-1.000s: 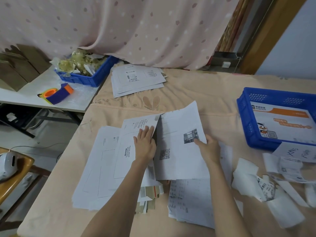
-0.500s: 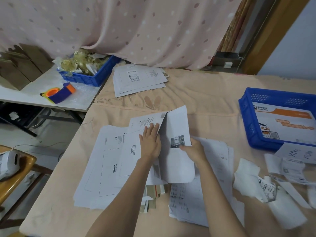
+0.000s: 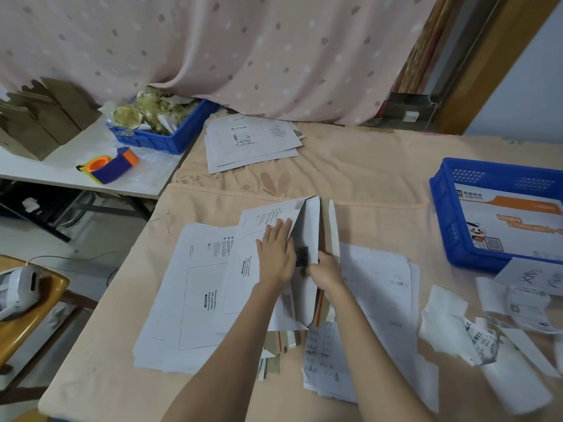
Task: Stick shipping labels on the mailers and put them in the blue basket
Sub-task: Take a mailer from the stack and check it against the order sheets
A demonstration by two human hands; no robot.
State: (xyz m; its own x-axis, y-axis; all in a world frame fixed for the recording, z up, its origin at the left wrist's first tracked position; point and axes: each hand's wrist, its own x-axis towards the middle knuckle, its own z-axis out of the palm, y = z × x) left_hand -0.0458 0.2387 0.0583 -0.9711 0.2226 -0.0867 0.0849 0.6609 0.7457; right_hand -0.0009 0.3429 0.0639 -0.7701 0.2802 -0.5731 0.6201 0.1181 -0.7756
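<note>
The mailer (image 3: pixel 313 226) now stands on edge, swung left by the pinching right hand (image 3: pixel 324 271), while the flat, close-fingered left hand (image 3: pixel 275 252) holds down the pile (image 3: pixel 195 284), probably so it stays put.

White mailers (image 3: pixel 201 284) spread on the counter (image 3: pixel 365 166) carry the sideways printed line "Please attach … here"; the words between are too blurred to read. In the blue basket (image 3: pixel 441 214), an orange-and-white mailer (image 3: pixel 511 226) shows the word "express" beside a cartoon mascot. Other print is too small to read.
</note>
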